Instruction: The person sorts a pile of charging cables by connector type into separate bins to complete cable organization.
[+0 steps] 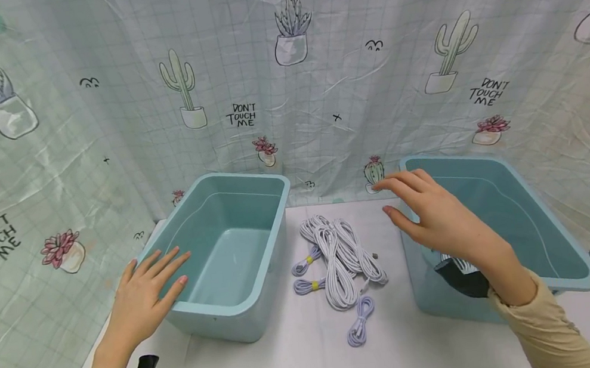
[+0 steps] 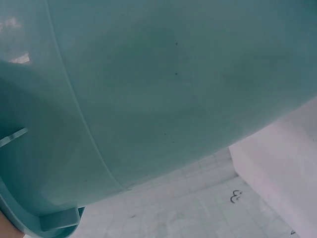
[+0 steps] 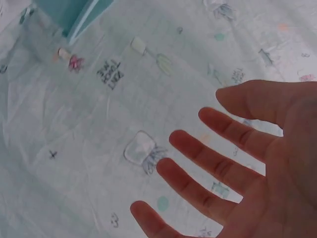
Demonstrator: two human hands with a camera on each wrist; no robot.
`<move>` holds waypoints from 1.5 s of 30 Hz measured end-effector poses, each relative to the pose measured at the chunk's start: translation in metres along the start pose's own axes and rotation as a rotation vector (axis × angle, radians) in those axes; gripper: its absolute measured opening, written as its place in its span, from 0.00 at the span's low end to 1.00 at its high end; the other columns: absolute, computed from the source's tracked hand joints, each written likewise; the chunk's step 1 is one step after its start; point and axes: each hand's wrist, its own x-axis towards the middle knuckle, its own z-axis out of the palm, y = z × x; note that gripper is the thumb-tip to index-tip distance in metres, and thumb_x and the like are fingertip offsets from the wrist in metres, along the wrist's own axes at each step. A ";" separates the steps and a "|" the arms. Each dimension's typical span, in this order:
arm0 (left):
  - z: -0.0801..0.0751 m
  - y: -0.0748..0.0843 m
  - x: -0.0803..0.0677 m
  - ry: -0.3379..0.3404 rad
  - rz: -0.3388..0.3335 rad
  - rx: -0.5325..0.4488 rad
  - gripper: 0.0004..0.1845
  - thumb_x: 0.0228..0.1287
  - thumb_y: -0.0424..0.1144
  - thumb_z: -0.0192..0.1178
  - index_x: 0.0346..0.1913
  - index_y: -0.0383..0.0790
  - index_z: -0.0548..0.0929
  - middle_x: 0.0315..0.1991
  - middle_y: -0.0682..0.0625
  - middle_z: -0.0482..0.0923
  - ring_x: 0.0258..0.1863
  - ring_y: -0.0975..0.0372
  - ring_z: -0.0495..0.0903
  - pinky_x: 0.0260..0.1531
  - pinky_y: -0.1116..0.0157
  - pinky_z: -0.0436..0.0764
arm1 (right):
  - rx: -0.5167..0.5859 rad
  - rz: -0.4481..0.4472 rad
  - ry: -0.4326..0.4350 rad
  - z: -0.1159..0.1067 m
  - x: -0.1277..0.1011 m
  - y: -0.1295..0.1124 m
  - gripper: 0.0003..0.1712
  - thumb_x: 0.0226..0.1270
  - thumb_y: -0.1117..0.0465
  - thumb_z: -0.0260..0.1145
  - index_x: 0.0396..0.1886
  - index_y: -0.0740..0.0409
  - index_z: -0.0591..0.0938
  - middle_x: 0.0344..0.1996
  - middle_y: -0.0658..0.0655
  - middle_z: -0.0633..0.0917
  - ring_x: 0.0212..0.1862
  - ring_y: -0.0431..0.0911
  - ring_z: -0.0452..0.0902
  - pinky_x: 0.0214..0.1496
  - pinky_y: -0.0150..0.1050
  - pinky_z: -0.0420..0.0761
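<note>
Cables (image 1: 338,257), white ones wound into bundles, lie in a heap on the white worktop (image 1: 302,357), and that heap is our landmark. Some bundles carry a yellow tie, and one small coil (image 1: 360,320) sits on the near side of the heap, just apart from it.

To the left of the cables stands a teal tub (image 1: 232,253), hollow and showing only its own floor. The left hand (image 1: 147,292) rests flat on that tub's near corner rim, fingers straight and spread, its grip wide open with nothing in it. In the left wrist view the tub's outer wall (image 2: 163,84) fills nearly everything, with worktop beyond.

To the right of the cables stands a second teal tub (image 1: 499,228). The right hand (image 1: 435,214) hovers above this tub's near-left rim, up and to the right of the heap, clear of the cables. Its fingers reach out toward the cactus-print curtain (image 1: 284,77) behind, loosely spread, grip open and holding nothing. The right wrist view confirms it: palm (image 3: 257,173) open, fingers fanned against the curtain (image 3: 99,124).
</note>
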 end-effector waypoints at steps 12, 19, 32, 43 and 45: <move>0.002 -0.001 -0.001 0.013 0.000 -0.019 0.23 0.60 0.47 0.54 0.60 0.53 0.71 0.59 0.43 0.70 0.58 0.41 0.65 0.57 0.39 0.54 | 0.014 0.037 0.075 0.061 0.000 -0.020 0.19 0.58 0.60 0.61 0.51 0.54 0.75 0.50 0.55 0.75 0.51 0.51 0.66 0.47 0.50 0.72; 0.002 -0.002 -0.001 0.013 0.003 -0.015 0.23 0.60 0.47 0.54 0.60 0.54 0.70 0.59 0.43 0.70 0.58 0.42 0.65 0.57 0.39 0.54 | -0.076 0.062 0.070 0.097 -0.001 -0.023 0.19 0.58 0.56 0.61 0.50 0.49 0.75 0.49 0.54 0.75 0.50 0.52 0.68 0.41 0.52 0.71; 0.000 -0.001 0.001 0.008 -0.001 -0.017 0.24 0.59 0.45 0.56 0.60 0.54 0.70 0.59 0.43 0.70 0.57 0.41 0.65 0.56 0.38 0.55 | -0.204 0.044 -0.077 0.139 0.000 -0.007 0.18 0.56 0.53 0.62 0.48 0.45 0.75 0.47 0.51 0.76 0.49 0.51 0.69 0.46 0.54 0.70; 0.001 -0.001 0.000 0.007 -0.003 -0.016 0.24 0.59 0.45 0.55 0.60 0.53 0.70 0.59 0.43 0.70 0.57 0.41 0.65 0.57 0.39 0.54 | -0.206 -0.056 -0.264 0.170 0.000 0.008 0.20 0.49 0.64 0.66 0.44 0.44 0.78 0.45 0.52 0.76 0.51 0.52 0.67 0.44 0.56 0.70; 0.001 -0.001 0.000 0.007 -0.001 -0.017 0.23 0.60 0.45 0.55 0.60 0.52 0.70 0.59 0.43 0.70 0.57 0.41 0.65 0.57 0.39 0.54 | -0.194 -0.065 -0.292 0.175 -0.001 0.011 0.22 0.46 0.68 0.66 0.43 0.43 0.79 0.46 0.53 0.76 0.51 0.52 0.66 0.44 0.57 0.70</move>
